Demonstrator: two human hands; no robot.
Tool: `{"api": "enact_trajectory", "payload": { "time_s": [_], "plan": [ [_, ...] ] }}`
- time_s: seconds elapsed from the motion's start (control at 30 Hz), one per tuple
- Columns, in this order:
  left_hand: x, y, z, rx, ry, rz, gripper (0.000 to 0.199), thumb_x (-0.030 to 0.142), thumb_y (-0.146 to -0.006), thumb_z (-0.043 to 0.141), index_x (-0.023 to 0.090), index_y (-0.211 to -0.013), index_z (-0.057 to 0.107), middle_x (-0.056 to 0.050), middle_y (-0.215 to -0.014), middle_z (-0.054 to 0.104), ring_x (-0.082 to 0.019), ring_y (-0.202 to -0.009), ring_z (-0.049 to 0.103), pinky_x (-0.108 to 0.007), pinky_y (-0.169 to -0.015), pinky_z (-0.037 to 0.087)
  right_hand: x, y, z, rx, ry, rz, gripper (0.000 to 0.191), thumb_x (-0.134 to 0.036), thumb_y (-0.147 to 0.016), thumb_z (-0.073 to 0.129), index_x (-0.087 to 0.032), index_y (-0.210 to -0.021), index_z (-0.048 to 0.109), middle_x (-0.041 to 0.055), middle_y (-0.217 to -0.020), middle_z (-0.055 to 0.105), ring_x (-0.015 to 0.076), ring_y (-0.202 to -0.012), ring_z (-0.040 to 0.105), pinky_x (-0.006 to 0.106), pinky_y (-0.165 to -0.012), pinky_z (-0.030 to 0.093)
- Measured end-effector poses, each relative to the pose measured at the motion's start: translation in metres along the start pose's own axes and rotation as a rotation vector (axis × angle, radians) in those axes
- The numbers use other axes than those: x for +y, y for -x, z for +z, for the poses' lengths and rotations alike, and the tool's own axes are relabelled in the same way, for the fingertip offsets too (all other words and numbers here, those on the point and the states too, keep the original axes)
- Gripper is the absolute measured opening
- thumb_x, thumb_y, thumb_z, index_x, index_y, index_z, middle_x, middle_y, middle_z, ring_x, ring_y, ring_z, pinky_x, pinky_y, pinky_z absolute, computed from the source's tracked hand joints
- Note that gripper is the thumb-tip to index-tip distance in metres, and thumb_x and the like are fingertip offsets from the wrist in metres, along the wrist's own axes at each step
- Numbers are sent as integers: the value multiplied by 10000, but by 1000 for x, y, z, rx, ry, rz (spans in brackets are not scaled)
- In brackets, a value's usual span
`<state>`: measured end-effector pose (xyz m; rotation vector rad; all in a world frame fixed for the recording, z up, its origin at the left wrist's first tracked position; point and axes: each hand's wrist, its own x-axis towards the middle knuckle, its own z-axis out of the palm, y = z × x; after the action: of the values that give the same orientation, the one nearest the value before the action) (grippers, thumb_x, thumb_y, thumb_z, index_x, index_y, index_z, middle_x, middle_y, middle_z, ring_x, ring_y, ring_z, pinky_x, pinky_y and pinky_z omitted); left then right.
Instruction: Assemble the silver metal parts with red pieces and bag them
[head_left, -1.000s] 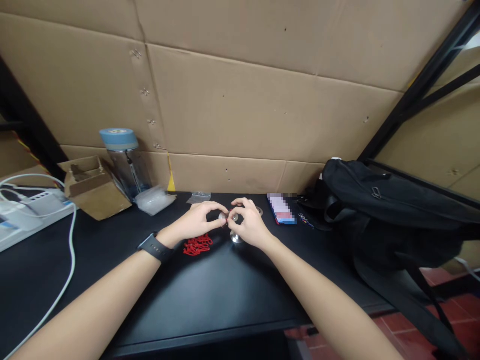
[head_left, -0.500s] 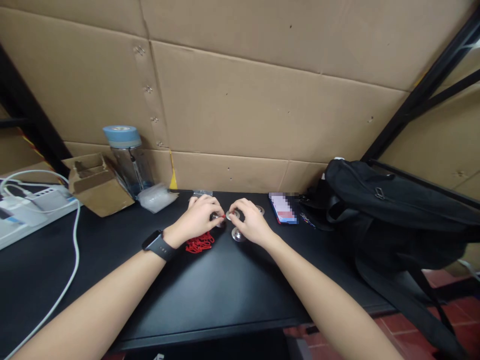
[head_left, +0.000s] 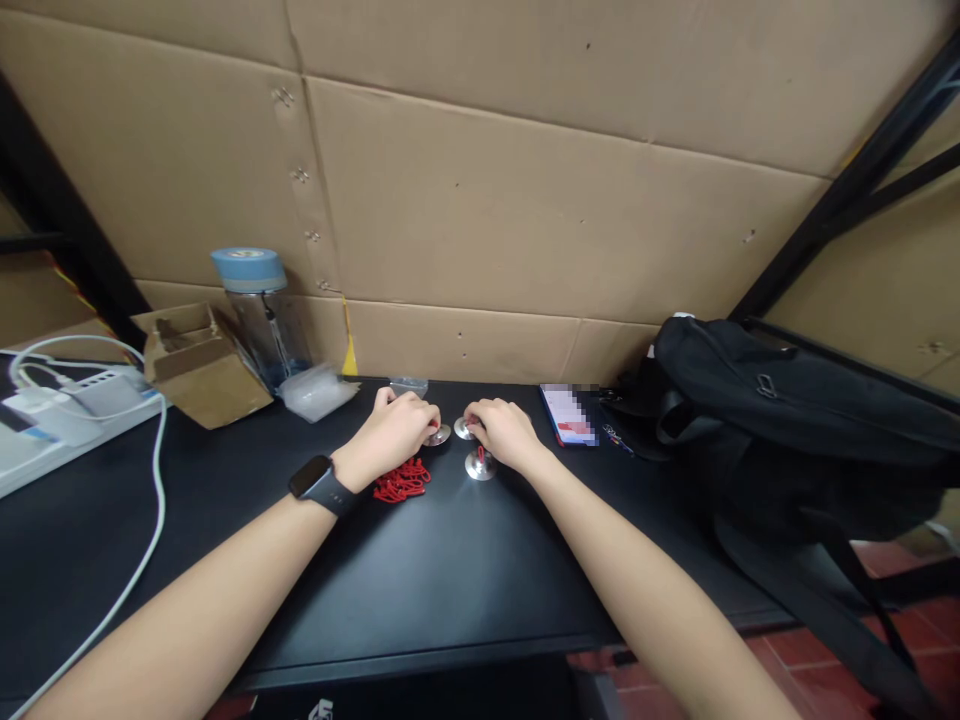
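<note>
My left hand [head_left: 406, 428], with a black watch on the wrist, is closed on a small silver metal disc [head_left: 438, 435] with a bit of red at its centre. My right hand [head_left: 501, 428] pinches the red middle of another silver disc [head_left: 463, 429]. Just below it, a third disc [head_left: 480, 464] with a red loop lies on the black table. A tangle of red cords [head_left: 403, 481] lies beside my left hand, toward me.
At the left are a white power strip [head_left: 82, 410] with cables, an open cardboard box [head_left: 206, 375], a blue-lidded bottle [head_left: 259, 320] and a plastic bag [head_left: 313, 391]. A phone [head_left: 568, 414] and a black backpack [head_left: 787, 430] are at the right.
My hands have moved slightly apart. More of the discs at both hands shows, and the third disc's red loop is now uncovered. A disc formerly visible beyond my right hand is now hidden.
</note>
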<state>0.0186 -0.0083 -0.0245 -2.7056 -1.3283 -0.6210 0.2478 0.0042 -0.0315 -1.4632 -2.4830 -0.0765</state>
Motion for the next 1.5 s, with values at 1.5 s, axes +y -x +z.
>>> {"api": "enact_trajectory", "payload": {
  "time_s": [1.5],
  "plan": [
    [4, -4, -1, 114, 41, -155, 183, 305, -949, 521, 247, -891, 685, -68, -934, 758, -274, -991, 591, -446, -906, 263, -19, 7, -10, 176, -40, -6, 127, -207, -966, 507, -203, -955, 634, 79, -1019, 702, 224, -920, 647, 319, -798, 448]
  ]
}}
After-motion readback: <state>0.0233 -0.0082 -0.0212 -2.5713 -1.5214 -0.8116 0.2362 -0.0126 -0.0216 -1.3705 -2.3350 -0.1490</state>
